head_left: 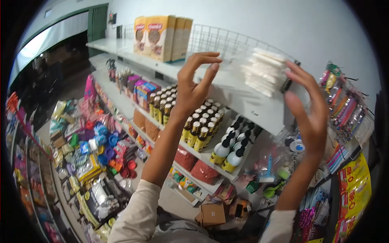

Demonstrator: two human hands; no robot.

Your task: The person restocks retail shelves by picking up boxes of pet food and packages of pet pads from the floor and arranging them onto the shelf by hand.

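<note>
A stack of white packets in clear plastic [265,73] sits on the top shelf [253,107], slightly blurred. My right hand [310,105] is beside the stack's right side, thumb and fingers apart; I cannot tell whether the fingertips touch it. My left hand [196,83] hovers over the shelf to the left of the stack, fingers bent and thumb apart, holding nothing. Further left, yellow and white boxes [160,38] stand upright in a group on the same shelf.
Below are rows of yellow bottles with white caps [198,129] and pump bottles [229,156]. A wire grid [219,38] backs the top shelf. Hanging goods [344,101] and yellow packs [356,186] are at right. Piled goods [97,158] cover the floor at left, a cardboard box [212,214] below.
</note>
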